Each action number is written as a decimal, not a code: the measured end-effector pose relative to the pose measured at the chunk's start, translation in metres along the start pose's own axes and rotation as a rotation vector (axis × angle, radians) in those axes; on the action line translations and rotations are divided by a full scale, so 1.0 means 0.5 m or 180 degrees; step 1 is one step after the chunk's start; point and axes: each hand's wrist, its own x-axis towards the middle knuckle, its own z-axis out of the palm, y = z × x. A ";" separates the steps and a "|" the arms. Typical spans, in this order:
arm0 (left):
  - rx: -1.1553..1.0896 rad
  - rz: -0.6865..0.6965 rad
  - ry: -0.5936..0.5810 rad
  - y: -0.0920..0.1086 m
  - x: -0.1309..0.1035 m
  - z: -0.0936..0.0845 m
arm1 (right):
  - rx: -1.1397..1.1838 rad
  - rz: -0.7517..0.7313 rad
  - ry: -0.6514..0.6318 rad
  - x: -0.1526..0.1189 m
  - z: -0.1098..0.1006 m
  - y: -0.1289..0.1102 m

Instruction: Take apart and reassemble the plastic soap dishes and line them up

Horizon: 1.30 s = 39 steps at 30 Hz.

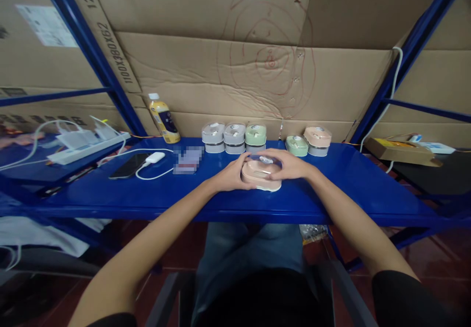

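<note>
A pink lidded lunch box (pixel 261 172) with a pale rim sits at the middle of the blue table, near its front edge. My left hand (pixel 235 174) is wrapped round its left side, and my right hand (pixel 292 165) grips the right side and top. The hands partly cover the box. Behind it stand two grey-lidded boxes (pixel 213 135) and a green-lidded box (pixel 255 135), each on a grey lower part. Farther right are a single low green box (pixel 296 145) and a pink-lidded box (pixel 318 138) on a grey base.
At the left lie a phone (pixel 128 166), a white charger piece (pixel 155 157) with a cable, and a blurred-out item (pixel 188 160). A yellow bottle (pixel 164 118) stands by the back cardboard wall (pixel 184 71). Further left is a white power strip (pixel 88 148); an open carton (pixel 403 151) sits far right.
</note>
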 end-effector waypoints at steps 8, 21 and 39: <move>0.0065 0.0030 -0.0151 -0.007 -0.001 0.013 | -0.0142 -0.0046 -0.0385 0.014 0.025 -0.028; -0.0002 -0.0128 -0.0060 -0.021 0.001 0.001 | -0.0341 0.0530 -0.0625 -0.002 0.011 -0.044; 0.0574 -0.0289 0.0286 -0.037 0.006 0.001 | -0.1809 0.1391 -0.0205 -0.016 -0.048 0.084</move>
